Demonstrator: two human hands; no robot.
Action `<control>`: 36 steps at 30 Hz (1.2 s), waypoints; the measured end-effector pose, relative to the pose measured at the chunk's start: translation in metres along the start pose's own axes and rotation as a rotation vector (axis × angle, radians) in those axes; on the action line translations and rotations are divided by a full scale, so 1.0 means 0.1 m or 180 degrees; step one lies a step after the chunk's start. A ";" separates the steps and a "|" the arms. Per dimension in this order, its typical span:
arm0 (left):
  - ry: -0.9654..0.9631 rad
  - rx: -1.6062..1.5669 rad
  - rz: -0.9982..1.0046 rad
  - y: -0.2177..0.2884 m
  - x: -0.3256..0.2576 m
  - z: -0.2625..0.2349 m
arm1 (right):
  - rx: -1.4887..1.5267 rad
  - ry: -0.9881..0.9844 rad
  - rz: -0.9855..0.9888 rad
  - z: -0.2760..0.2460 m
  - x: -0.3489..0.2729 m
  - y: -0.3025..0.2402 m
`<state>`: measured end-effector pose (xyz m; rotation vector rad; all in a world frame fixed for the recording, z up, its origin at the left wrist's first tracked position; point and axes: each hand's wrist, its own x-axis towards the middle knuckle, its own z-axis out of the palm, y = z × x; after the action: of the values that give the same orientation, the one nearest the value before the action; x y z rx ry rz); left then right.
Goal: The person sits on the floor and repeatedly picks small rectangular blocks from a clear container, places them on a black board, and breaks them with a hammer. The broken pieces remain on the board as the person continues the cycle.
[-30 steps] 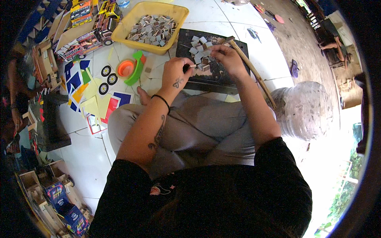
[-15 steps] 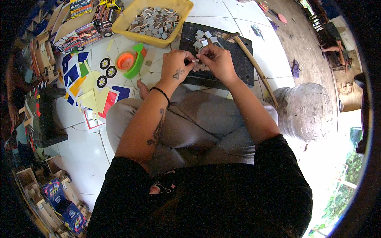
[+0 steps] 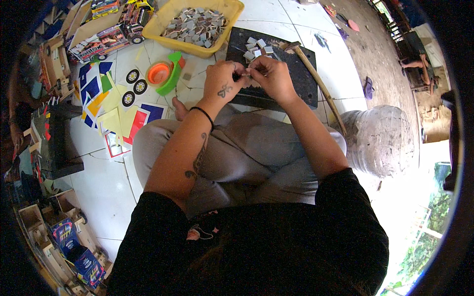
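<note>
Above the near side of a low black block (image 3: 296, 81), my left hand (image 3: 222, 81) and my right hand (image 3: 274, 78) meet, fingertips pinched together. Between them is a small pale piece (image 3: 246, 74), mostly covered by the fingers. Just beyond my hands, several small square grey-faced pieces (image 3: 254, 49) lie loosely on the block. A hammer (image 3: 316, 76) with a wooden handle rests across the block's right side, its handle end reaching down toward my knee. Behind the block stands a yellow plastic basin (image 3: 197, 51) filled with similar square pieces.
Left of the block are a green tape dispenser (image 3: 170, 81) with an orange roll, wheel stickers (image 3: 133, 88) and coloured sheets (image 3: 131, 121). Toy trucks (image 3: 101, 42) stand at the far left. A wrapped round bundle (image 3: 377, 140) sits right of my knee. Another person's arm (image 3: 17, 123) shows at the left edge.
Both hands stay together over the block, their fingers shifting slightly around the small piece. The whole view has moved a little; the objects lie as before.
</note>
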<state>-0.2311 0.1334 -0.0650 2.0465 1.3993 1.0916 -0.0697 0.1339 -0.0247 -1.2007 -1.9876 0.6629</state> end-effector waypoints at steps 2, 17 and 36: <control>0.0256 -0.0329 0.0162 0.00 -0.01 0.03 | -0.0161 -0.0090 0.0013 0.01 0.02 -0.01; 0.0365 -0.0479 0.0497 0.00 -0.04 0.08 | -0.1723 -0.0320 0.1415 -1.66 -1.27 1.29; 0.0497 -0.0311 0.0789 -0.01 -0.06 0.10 | -0.1284 -0.0292 0.0751 -1.02 -1.64 -1.02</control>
<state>-0.2249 0.1293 -0.0737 2.1436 1.1568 1.4208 0.0078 -0.0507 0.0616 -1.6909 -2.1407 0.4453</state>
